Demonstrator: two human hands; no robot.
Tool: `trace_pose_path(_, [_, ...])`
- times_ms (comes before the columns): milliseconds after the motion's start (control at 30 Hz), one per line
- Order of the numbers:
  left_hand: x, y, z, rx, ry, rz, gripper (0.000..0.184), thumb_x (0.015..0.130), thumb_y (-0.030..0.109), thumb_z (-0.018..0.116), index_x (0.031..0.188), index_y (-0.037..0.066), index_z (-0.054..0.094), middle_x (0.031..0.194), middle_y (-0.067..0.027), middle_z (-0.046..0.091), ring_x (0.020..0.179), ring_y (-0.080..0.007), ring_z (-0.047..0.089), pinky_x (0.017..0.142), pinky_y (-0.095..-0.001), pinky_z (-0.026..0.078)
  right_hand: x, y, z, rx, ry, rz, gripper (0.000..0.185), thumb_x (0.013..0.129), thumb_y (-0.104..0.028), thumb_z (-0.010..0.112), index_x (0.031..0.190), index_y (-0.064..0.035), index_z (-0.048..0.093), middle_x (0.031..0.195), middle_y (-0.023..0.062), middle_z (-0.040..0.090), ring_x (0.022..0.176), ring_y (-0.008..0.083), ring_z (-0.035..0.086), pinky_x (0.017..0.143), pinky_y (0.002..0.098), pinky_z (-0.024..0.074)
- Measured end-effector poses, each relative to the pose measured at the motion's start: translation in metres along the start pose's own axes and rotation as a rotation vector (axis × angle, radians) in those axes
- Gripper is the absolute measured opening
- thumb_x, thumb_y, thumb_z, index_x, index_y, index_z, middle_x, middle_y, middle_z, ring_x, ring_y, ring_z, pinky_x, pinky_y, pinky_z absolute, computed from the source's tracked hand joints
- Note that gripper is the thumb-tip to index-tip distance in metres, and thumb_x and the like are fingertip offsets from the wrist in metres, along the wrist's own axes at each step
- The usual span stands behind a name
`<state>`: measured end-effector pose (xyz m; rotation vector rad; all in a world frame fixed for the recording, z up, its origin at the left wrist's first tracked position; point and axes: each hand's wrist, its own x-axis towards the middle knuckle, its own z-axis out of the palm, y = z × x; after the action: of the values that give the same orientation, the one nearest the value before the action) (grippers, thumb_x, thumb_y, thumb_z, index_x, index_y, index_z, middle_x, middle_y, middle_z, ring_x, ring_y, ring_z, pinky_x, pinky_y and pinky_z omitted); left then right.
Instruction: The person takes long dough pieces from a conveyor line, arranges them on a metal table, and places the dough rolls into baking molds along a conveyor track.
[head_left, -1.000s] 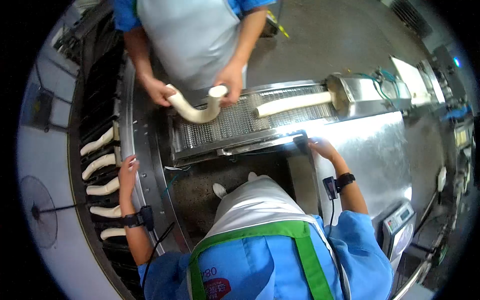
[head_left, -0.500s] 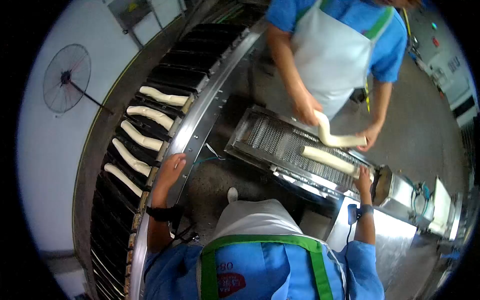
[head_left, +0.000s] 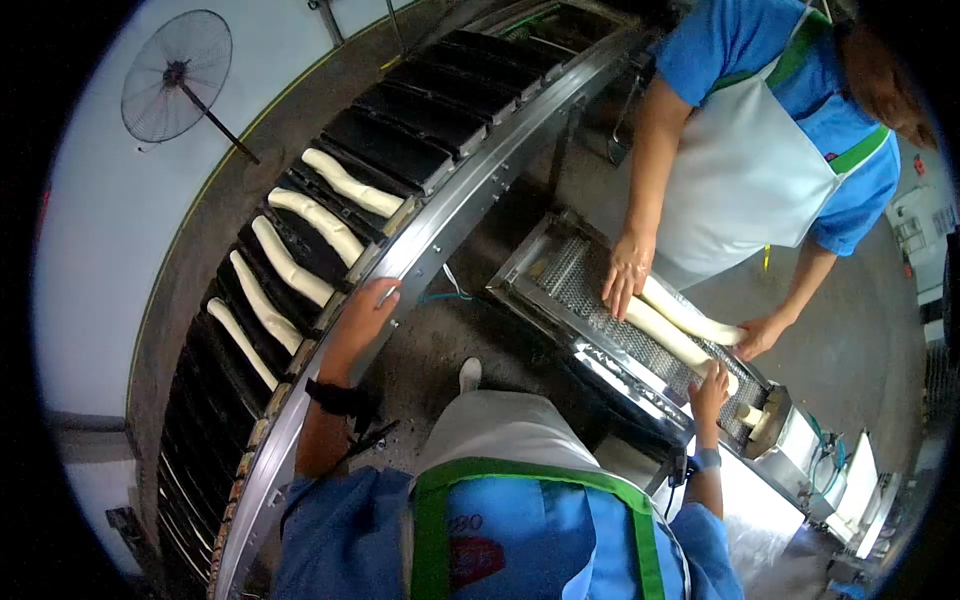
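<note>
My left hand (head_left: 366, 315) rests by the metal rail (head_left: 425, 240) of a curved conveyor, fingers loosely extended and holding nothing. On a metal mesh belt (head_left: 570, 268), my right hand (head_left: 709, 397) has its fingers curled over the near end of a long pale dough roll (head_left: 668, 335). A second dough roll (head_left: 690, 315) lies alongside it on the far side. A co-worker's hand (head_left: 630, 270) presses at the far ends of the rolls, and their other hand (head_left: 766, 334) touches the second roll's near end.
Several dough rolls (head_left: 290, 262) lie in separate black trays (head_left: 385, 135) on the curved conveyor. Another short dough end (head_left: 750, 414) shows at the machine outlet (head_left: 778, 425). The co-worker in a white apron (head_left: 735, 190) stands across the belt. A fan (head_left: 177, 75) stands by the wall.
The co-worker has lowered the bent dough roll onto the belt beside the other one, straighter now. A new dough end shows at the outlet. My view has shifted; my right hand stays on its roll.
</note>
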<state>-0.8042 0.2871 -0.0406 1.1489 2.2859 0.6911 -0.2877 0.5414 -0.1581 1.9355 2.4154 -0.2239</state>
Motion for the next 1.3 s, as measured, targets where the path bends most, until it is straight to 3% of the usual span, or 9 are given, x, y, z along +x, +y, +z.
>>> trace_pose_path(200, [0.084,-0.038,0.0,0.52,0.39,0.051,0.03,0.08,0.025,0.045,0.102,0.006,0.052,0.108,-0.0083,0.049,0.107,-0.0285,0.038,0.088,-0.042,0.028,0.003,0.025,0.04,0.057,-0.05,0.173,0.062,0.063,-0.02,0.064,0.119,-0.0142,0.037,0.126,0.0064,0.029,0.115,0.0294,0.028,0.087,0.0502,0.0289])
trace_pose_path(467, [0.118,-0.063,-0.012,0.643,0.219,0.033,0.031,0.084,0.031,0.035,0.097,0.012,0.055,0.096,-0.0051,0.051,0.09,-0.0277,0.043,0.078,-0.0411,0.031,0.014,0.053,0.043,0.179,-0.074,0.27,0.058,0.066,-0.029,0.057,0.117,-0.0089,0.038,0.12,0.0156,0.034,0.11,0.0335,0.032,0.091,0.0441,0.0273])
trace_pose_path(567, [0.108,-0.107,-0.013,0.732,0.255,0.232,0.034,0.083,0.031,0.037,0.081,0.003,0.057,0.086,-0.0093,0.051,0.088,-0.0273,0.044,0.08,-0.042,0.03,0.018,0.055,0.041,0.206,-0.008,0.323,0.058,0.062,-0.013,0.063,0.115,-0.0077,0.041,0.118,0.0157,0.035,0.107,0.0351,0.033,0.085,0.0435,0.0359])
trace_pose_path(667, [0.103,-0.069,-0.026,0.631,0.111,0.042,0.036,0.083,0.029,0.039,0.077,-0.001,0.058,0.084,-0.014,0.054,0.089,-0.0286,0.044,0.081,-0.0415,0.029,0.024,0.076,0.05,0.306,0.109,0.235,0.048,0.062,-0.01,0.063,0.106,-0.0034,0.044,0.111,0.0191,0.037,0.102,0.0348,0.037,0.08,0.0385,0.0422])
trace_pose_path(700, [0.106,-0.09,-0.028,0.753,0.076,0.063,0.038,0.083,0.029,0.037,0.077,-0.002,0.058,0.082,-0.0152,0.055,0.086,-0.0298,0.045,0.079,-0.0415,0.029,0.027,0.067,0.031,0.341,0.046,0.331,0.05,0.064,-0.02,0.061,0.108,-0.0062,0.043,0.111,0.0218,0.04,0.108,0.0371,0.033,0.087,0.0429,0.0322])
trace_pose_path(767, [0.108,-0.115,-0.028,0.788,0.191,0.1,0.043,0.085,0.031,0.034,0.07,0.0,0.06,0.075,-0.0156,0.056,0.078,-0.0309,0.046,0.072,-0.042,0.03,0.027,0.095,0.052,0.238,0.159,0.222,0.04,0.064,-0.021,0.065,0.099,-0.0079,0.049,0.105,0.0139,0.048,0.106,0.0355,0.036,0.086,0.0434,0.0328])
trace_pose_path(800, [0.109,-0.089,-0.031,0.726,0.196,0.013,0.041,0.084,0.031,0.036,0.069,0.002,0.061,0.075,-0.0143,0.056,0.078,-0.0306,0.045,0.072,-0.0422,0.03,0.028,0.11,0.064,0.236,0.36,0.056,0.037,0.064,-0.022,0.066,0.095,-0.0098,0.051,0.106,0.0124,0.049,0.105,0.0352,0.038,0.085,0.0439,0.0333])
trace_pose_path(867, [0.119,-0.061,-0.029,0.476,0.317,-0.144,0.039,0.085,0.029,0.036,0.071,0.003,0.062,0.081,-0.0109,0.059,0.086,-0.029,0.047,0.078,-0.038,0.032,0.036,0.092,0.011,0.389,-0.103,0.387,0.039,0.066,-0.019,0.064,0.102,-0.0149,0.049,0.113,0.0129,0.044,0.101,0.0336,0.043,0.082,0.0401,0.0389])
trace_pose_path(1300, [0.189,0.103,0.127,0.108,-0.129,0.405,0.026,0.085,0.022,0.04,0.087,0.002,0.057,0.094,-0.0102,0.053,0.092,-0.0226,0.046,0.082,-0.0312,0.032,-0.093,0.178,0.008,-0.035,-0.3,0.856,0.065,0.078,-0.045,0.042,0.13,-0.0148,0.019,0.136,0.0088,0.013,0.123,0.0301,0.015,0.095,0.0492,0.019])
